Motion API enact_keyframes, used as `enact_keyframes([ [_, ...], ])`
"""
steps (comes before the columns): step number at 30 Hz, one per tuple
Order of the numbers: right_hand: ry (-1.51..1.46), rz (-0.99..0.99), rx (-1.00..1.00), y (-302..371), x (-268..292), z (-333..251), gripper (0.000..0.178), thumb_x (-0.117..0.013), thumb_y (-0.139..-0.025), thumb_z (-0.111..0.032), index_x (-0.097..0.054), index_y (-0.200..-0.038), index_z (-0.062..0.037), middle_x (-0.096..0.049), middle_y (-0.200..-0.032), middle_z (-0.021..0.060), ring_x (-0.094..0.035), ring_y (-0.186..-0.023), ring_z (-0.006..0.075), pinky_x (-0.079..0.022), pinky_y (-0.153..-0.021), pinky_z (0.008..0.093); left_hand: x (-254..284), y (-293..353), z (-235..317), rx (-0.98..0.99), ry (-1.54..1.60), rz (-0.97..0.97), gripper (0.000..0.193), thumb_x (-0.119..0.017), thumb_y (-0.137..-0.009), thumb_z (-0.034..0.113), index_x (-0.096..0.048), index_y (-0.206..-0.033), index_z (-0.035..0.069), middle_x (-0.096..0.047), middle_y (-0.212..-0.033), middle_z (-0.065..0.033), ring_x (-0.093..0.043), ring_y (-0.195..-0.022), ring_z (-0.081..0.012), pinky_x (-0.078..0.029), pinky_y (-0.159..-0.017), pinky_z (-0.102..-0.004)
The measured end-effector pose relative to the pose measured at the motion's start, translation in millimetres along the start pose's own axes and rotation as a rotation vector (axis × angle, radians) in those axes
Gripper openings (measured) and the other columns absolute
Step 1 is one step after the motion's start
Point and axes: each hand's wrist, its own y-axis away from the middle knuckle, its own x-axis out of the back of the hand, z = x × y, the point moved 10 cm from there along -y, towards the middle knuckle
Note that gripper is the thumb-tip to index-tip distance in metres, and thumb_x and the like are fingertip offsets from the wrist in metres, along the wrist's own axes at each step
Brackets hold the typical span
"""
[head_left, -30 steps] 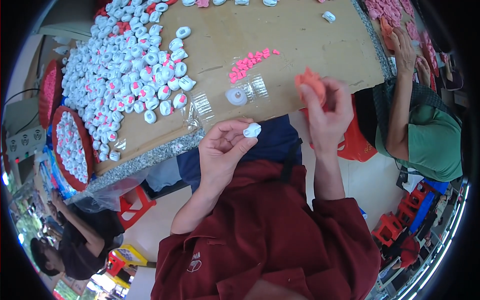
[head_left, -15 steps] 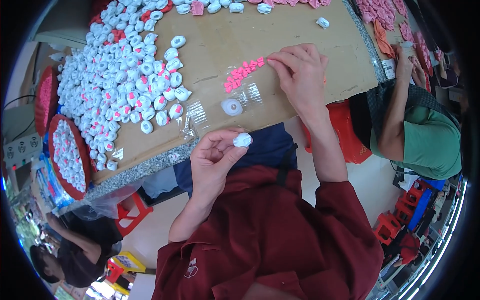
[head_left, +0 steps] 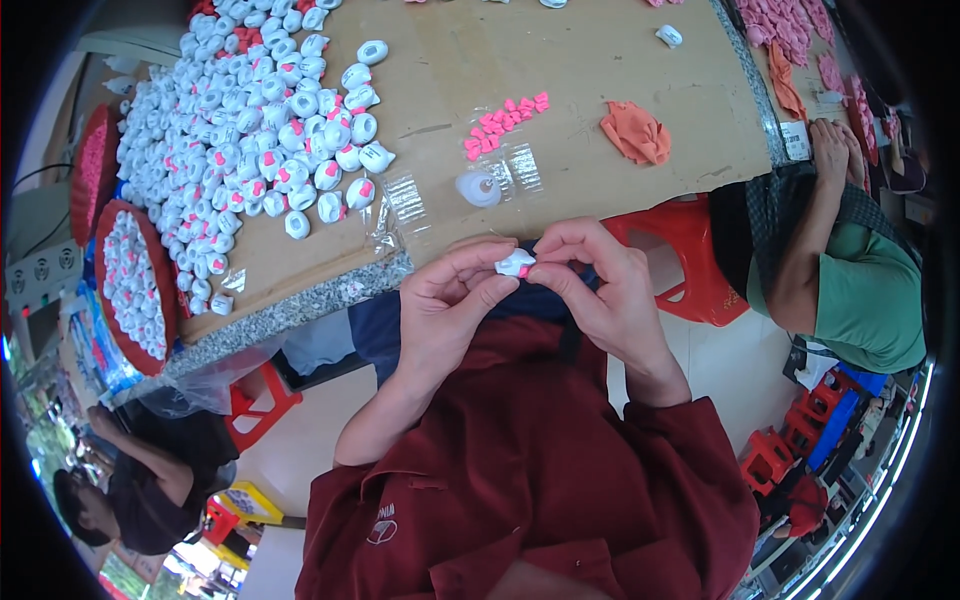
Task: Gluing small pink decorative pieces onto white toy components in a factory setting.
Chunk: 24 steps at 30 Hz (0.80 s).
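Observation:
Just past the table's near edge, my left hand (head_left: 452, 305) pinches a small white figure head (head_left: 513, 260) between thumb and fingertips. My right hand (head_left: 605, 285) meets it from the other side, with thumb and forefinger closed on a small pink bow (head_left: 524, 271) that touches the head's lower right side. A short slanting row of pink bows (head_left: 506, 120) lies on clear tape on the table. Beside that row is a translucent white round piece (head_left: 478, 188), its kind unclear.
A large pile of white heads (head_left: 250, 140), many with pink bows, covers the table's left. An orange cloth (head_left: 637, 133) and a lone white head (head_left: 669, 36) lie to the right. Red trays (head_left: 165, 285) stand at far left. A co-worker in green (head_left: 865, 295) sits at right.
My right hand has come down and left from the pink bow row to the white head, carrying a bow. My left hand has shifted slightly right. The orange cloth is now uncovered.

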Motion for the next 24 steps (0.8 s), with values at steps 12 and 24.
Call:
enact_keyframes([
  [12, 0.114, 0.093, 0.159, -5, -3, -5, 0.011, -0.070, -0.065, -0.004, -0.066, -0.075, -0.0044, -0.062, -0.073, 0.0033, -0.052, -0.073, 0.0169, -0.041, -0.067, 0.0269, 3, 2, 19, -0.113, -0.248, 0.021, 0.022, -0.062, -0.073, -0.010, -0.064, -0.093, -0.001, -0.057, -0.103, -0.0122, -0.058, -0.089, -0.0148, -0.050, -0.073, -0.0225],
  [24, 0.035, 0.127, 0.197, -9, -13, -9, 0.011, -0.071, -0.063, -0.004, -0.066, -0.073, -0.0037, -0.062, -0.071, 0.0038, -0.053, -0.070, 0.0174, -0.042, -0.066, 0.0269, 11, -1, 55, -0.186, -0.384, 0.029, 0.021, -0.062, -0.073, -0.010, -0.064, -0.092, -0.001, -0.060, -0.099, -0.0122, -0.058, -0.087, -0.0147, -0.049, -0.074, -0.0233],
])
